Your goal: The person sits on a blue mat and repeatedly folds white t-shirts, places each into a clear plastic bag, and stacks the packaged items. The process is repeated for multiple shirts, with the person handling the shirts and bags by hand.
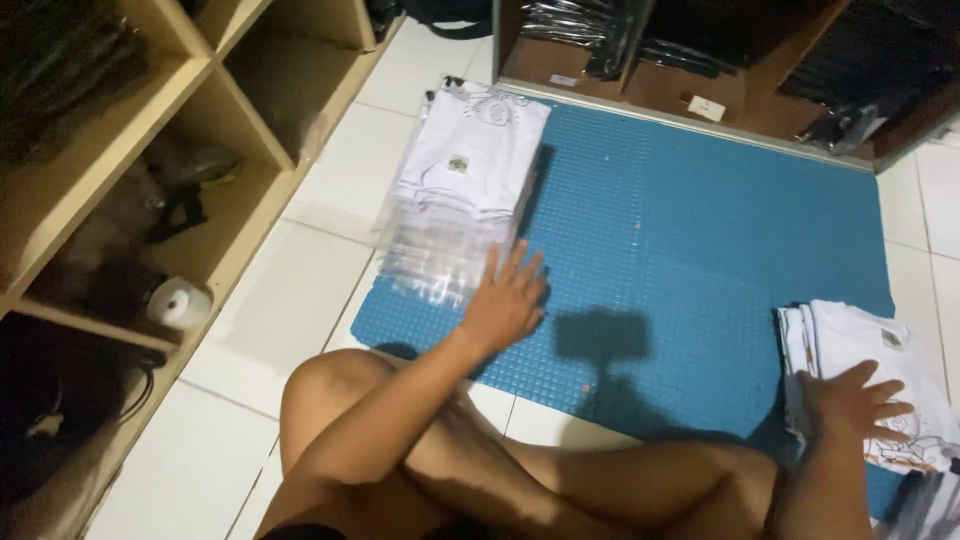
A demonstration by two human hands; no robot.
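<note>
Seated cross-legged on a white tiled floor [300, 300], facing a blue gridded mat [700, 230]. Left hand [505, 300] spread flat, fingers open, resting at the near edge of a stack of bagged white shirts [465, 190] in clear plastic sleeves, at the mat's far-left corner. Right hand [850, 405] likewise open, palm down on a pile of unbagged white shirts [870, 350] at the mat's right edge. Gripping nothing with either hand. Judging by the two piles, packing well under way: a good many shirts sleeved and stacked, several loose ones left on the right. Wooden shelves [200, 120] to the left, dark packed garments [600, 30] beyond the mat
</note>
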